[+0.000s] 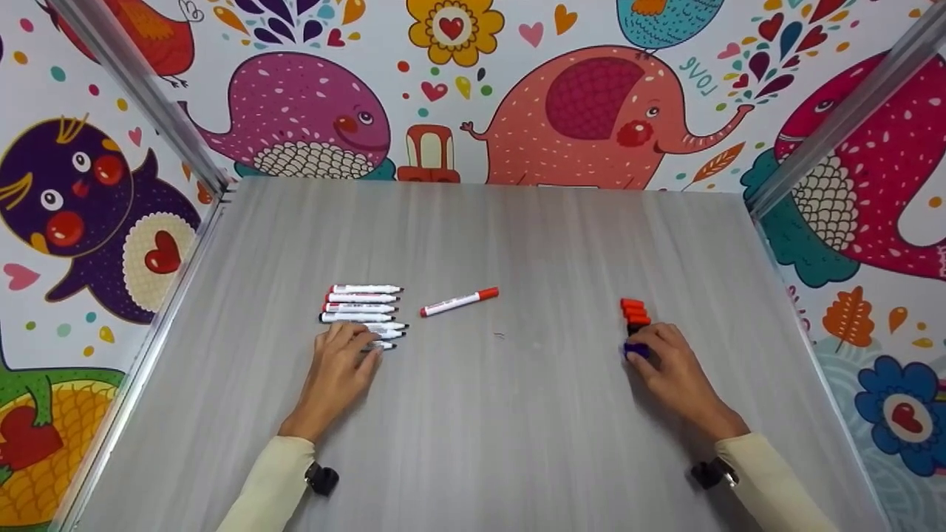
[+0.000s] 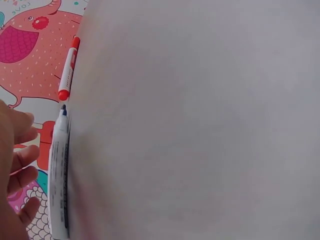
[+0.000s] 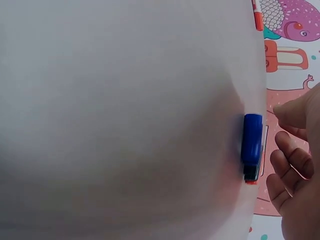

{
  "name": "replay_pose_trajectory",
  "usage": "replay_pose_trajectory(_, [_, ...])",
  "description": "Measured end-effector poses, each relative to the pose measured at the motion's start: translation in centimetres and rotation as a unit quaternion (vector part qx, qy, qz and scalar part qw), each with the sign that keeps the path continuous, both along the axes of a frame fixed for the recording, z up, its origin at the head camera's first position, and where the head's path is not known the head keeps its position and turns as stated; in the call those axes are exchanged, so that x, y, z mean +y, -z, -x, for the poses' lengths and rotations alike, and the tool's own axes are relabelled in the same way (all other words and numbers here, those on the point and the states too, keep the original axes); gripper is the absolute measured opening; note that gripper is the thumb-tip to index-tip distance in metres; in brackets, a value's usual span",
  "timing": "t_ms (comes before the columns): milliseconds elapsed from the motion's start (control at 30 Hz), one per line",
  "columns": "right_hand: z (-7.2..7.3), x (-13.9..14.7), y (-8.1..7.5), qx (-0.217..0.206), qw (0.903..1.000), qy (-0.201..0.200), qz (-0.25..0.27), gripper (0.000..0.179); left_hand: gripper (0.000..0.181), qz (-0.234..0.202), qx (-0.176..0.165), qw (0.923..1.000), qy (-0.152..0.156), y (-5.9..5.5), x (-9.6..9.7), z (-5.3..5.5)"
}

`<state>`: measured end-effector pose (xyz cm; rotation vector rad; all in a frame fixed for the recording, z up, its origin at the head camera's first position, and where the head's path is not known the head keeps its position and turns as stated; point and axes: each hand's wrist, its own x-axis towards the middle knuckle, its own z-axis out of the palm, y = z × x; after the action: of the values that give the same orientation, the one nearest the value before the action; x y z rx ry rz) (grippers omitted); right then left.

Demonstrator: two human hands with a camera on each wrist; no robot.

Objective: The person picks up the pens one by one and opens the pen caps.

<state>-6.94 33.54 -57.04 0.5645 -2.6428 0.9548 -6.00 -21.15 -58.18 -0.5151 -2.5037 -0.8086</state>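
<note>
Several uncapped white markers (image 1: pixel 362 308) lie side by side in a column at the left, tips pointing right. Over the nearest of them is my left hand (image 1: pixel 336 373), partly hiding their barrels. The left wrist view has its loosely bent fingers (image 2: pixel 24 159) apart from a white marker (image 2: pixel 59 180) with a dark blue tip. At the right, several red caps (image 1: pixel 633 309), a black cap (image 1: pixel 634 328) and a blue cap (image 1: pixel 636 349) form a column. My right hand (image 1: pixel 676 373) is beside the blue cap, its relaxed fingers (image 3: pixel 287 167) holding nothing in the right wrist view.
One capped red marker (image 1: pixel 460 302) lies slantwise between the two groups on the grey wood-grain table (image 1: pixel 473 428). Walls with cartoon animals stand behind and at both sides, with metal posts (image 1: pixel 828 122) at the back corners.
</note>
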Motion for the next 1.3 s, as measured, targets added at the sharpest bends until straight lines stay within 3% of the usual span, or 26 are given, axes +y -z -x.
replay_pose_trajectory(333, [1.4,-2.3,-0.5,0.019,0.9984,-0.047,0.023,0.025,0.016,0.005,-0.001,0.9996,0.028,-0.3,1.7,1.2])
replay_pose_trajectory(633, [2.6,-4.6,-0.6,-0.01,0.9973,-0.073,0.003,0.024,0.017,0.007,-0.028,0.9988,0.039,-0.7,3.4,2.0])
replay_pose_trajectory(800, [3.3,-5.8,-0.5,-0.001,0.9956,-0.094,-0.004,0.023,0.026,-0.003,-0.045,0.9983,0.037,-0.9,4.5,2.4])
replay_pose_trajectory(1133, [4.7,-7.8,-0.6,-0.012,0.9948,-0.101,0.003,0.019,0.032,-0.005,-0.038,0.9982,0.046,-0.9,6.5,3.4])
replay_pose_trajectory(1300, [5.0,-8.4,-0.3,0.001,0.9947,-0.103,0.004,0.019,0.033,-0.002,-0.061,0.9971,0.046,-1.1,7.3,3.8])
